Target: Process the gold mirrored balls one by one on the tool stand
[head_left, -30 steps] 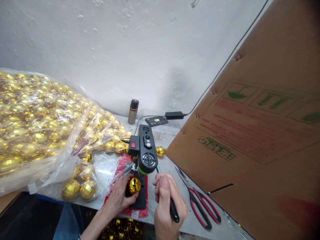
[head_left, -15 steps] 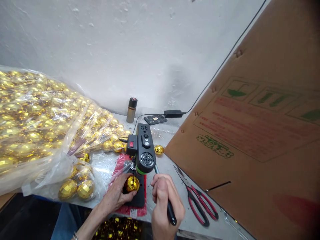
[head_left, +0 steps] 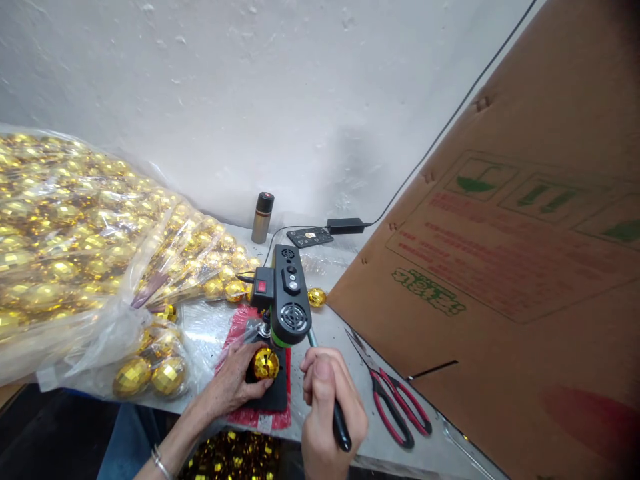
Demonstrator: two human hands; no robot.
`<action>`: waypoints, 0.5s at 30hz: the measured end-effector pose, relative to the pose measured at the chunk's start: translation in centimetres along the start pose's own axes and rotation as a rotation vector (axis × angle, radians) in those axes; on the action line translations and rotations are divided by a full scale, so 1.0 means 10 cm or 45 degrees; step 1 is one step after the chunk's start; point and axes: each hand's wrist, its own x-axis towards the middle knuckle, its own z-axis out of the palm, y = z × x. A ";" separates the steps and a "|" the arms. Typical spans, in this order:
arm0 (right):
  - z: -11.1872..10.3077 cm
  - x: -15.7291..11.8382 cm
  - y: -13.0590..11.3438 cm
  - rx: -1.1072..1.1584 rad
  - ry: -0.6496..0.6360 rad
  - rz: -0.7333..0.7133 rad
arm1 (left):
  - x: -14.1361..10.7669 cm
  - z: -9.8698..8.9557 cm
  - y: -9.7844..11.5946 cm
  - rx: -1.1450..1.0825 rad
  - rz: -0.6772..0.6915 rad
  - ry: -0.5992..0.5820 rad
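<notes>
A gold faceted ball (head_left: 267, 364) is pinched between the thumb and fingers of my left hand (head_left: 235, 381), over the black base (head_left: 275, 399) of a small press-like machine. The machine's black head (head_left: 291, 293), with round vents and a green ring below, rises just behind the ball. My right hand (head_left: 334, 407) is wrapped round a lever (head_left: 342, 427) with a black grip, at the machine's right side. Red plastic (head_left: 240, 419) lies beneath the base.
Clear bags of gold balls (head_left: 65, 220) fill the left. Red-and-black scissors (head_left: 395, 407) lie right, beside a large cardboard box (head_left: 500, 267). Behind stand a bottle (head_left: 263, 217), a phone-like object (head_left: 309, 237) and a black adapter (head_left: 345, 226). More gold pieces (head_left: 235, 457) show below the table edge.
The view has shifted slightly. My left hand and the gold ball have turned a little, and a bracelet on the left wrist shows more. The right hand keeps its hold on the lever.
</notes>
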 end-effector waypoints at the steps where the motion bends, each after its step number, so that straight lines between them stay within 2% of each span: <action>1: 0.00 0.00 0.00 0.001 -0.001 -0.003 | 0.00 0.00 -0.01 0.004 -0.001 0.000; 9: -0.06 -0.08 0.10 -0.027 -0.078 -0.007 | 0.00 -0.10 0.02 0.032 0.006 -0.092; 15: -0.05 -0.10 0.11 -0.033 -0.074 -0.029 | 0.01 -0.01 0.10 0.084 0.046 -0.039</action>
